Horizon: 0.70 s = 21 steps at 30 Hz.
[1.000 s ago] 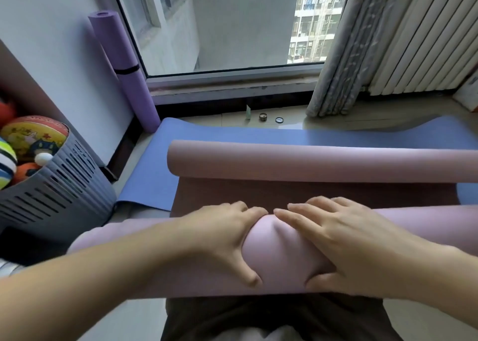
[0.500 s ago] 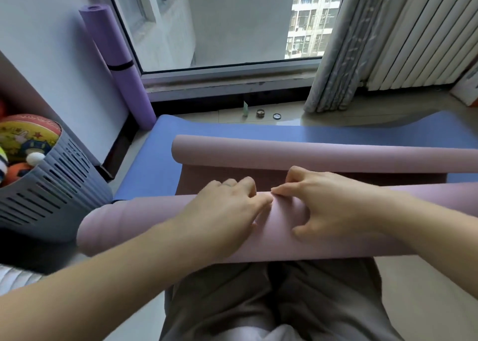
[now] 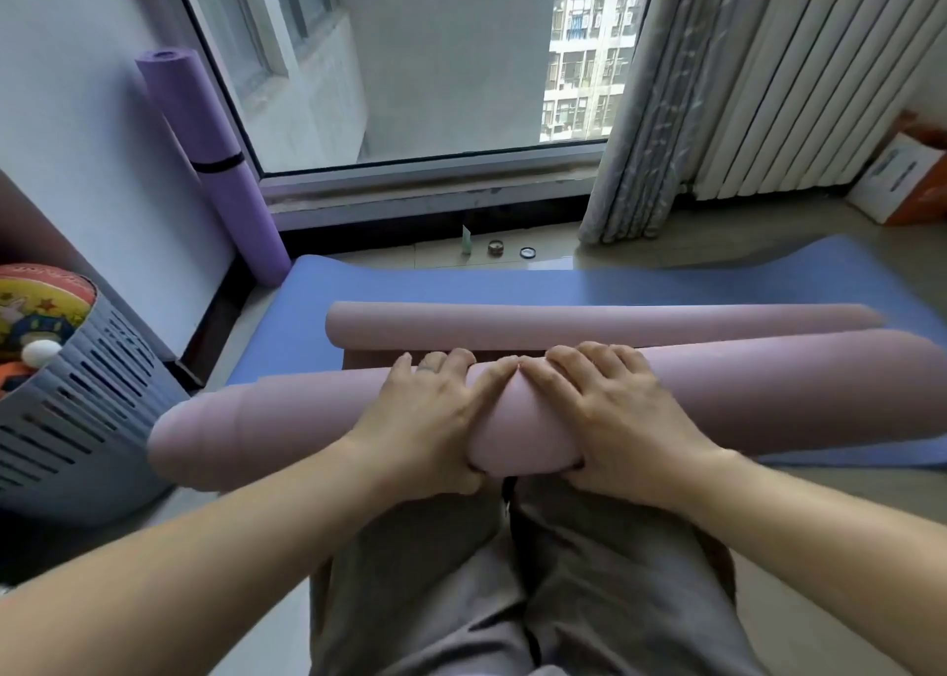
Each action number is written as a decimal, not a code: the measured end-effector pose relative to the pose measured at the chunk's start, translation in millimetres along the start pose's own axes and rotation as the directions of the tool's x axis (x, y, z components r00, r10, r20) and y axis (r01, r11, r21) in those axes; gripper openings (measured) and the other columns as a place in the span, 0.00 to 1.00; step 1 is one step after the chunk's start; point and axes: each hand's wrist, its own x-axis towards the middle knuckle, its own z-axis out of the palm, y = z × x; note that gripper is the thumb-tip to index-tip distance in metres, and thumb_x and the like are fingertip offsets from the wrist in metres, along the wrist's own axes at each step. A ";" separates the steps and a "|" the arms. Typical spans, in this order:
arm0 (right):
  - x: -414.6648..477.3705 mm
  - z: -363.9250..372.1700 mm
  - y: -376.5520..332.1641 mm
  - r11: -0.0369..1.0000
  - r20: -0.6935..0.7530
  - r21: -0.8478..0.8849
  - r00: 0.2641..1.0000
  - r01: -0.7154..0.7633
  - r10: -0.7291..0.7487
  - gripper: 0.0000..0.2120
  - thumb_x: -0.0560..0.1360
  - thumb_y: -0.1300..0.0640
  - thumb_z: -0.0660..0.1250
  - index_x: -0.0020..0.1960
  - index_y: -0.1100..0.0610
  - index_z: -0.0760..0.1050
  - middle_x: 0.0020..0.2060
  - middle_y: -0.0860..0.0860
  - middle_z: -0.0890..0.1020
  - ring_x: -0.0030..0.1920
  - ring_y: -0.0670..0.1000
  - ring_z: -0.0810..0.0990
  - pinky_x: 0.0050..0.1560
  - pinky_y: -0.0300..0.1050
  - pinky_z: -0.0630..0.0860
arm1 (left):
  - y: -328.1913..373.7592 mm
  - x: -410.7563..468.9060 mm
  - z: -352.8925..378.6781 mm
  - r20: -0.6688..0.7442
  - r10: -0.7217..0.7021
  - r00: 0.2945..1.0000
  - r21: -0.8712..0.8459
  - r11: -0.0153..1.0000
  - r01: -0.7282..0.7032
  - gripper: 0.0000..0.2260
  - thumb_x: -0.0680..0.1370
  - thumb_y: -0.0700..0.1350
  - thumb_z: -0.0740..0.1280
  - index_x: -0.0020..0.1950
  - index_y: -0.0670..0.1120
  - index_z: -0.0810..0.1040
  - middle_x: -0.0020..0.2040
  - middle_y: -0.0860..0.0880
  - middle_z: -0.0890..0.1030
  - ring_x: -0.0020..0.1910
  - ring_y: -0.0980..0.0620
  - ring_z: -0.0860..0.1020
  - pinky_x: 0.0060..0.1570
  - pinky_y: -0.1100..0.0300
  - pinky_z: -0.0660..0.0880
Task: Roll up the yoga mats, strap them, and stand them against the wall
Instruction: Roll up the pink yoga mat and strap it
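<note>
A thick pink mat roll (image 3: 266,422) lies across the floor in front of my knees. My left hand (image 3: 428,416) and my right hand (image 3: 615,411) grip its middle side by side, fingers over the top and thumbs underneath. The pink mat's far end (image 3: 589,324) is curled into a thinner roll just beyond, with only a narrow strip of flat mat between. Both lie on a flat blue mat (image 3: 666,281). A purple rolled mat (image 3: 215,163) with a black strap leans upright against the wall at the left of the window.
A grey slotted basket (image 3: 82,409) holding balls stands at my left. Small items (image 3: 496,247) sit on the floor by the window sill. A curtain (image 3: 640,137) and a radiator (image 3: 799,86) are at the back right, with a box (image 3: 902,183) beyond.
The thick pink roll has moved away from me toward the thin curled end, shrinking the flat strip between them. Both hands went with it and shifted their grip on its middle.
</note>
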 end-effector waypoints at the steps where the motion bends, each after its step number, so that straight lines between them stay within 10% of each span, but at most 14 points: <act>1: 1.5 -10.1 2.4 1.000 -0.016 0.014 1.000 0.004 -0.003 0.48 0.53 0.39 0.73 0.69 0.52 0.62 0.58 0.55 0.76 0.54 0.61 0.75 0.54 0.59 0.74 | -2.3 0.2 -6.7 -0.019 0.015 1.000 0.001 1.000 -0.015 0.47 0.64 0.64 0.68 0.72 0.59 0.41 0.65 0.47 0.68 0.61 0.45 0.70 0.61 0.48 0.67; 14: -55.2 -44.2 -23.9 0.975 0.310 0.158 0.930 0.154 -0.197 0.50 0.59 0.32 0.67 0.74 0.44 0.48 0.66 0.43 0.66 0.62 0.50 0.66 0.63 0.49 0.68 | 31.3 -69.1 -17.3 0.163 0.098 0.982 -0.158 0.985 -0.072 0.45 0.63 0.67 0.66 0.73 0.59 0.46 0.59 0.54 0.68 0.57 0.49 0.71 0.56 0.54 0.70; 21: -22.1 -52.1 -3.7 0.914 0.537 0.370 0.841 -0.167 -0.064 0.50 0.58 0.21 0.62 0.74 0.42 0.55 0.68 0.40 0.68 0.66 0.44 0.68 0.66 0.44 0.66 | 11.3 -43.4 -23.2 0.306 0.115 0.945 -0.229 0.972 -0.045 0.46 0.64 0.69 0.70 0.74 0.62 0.49 0.68 0.52 0.67 0.70 0.47 0.60 0.72 0.47 0.50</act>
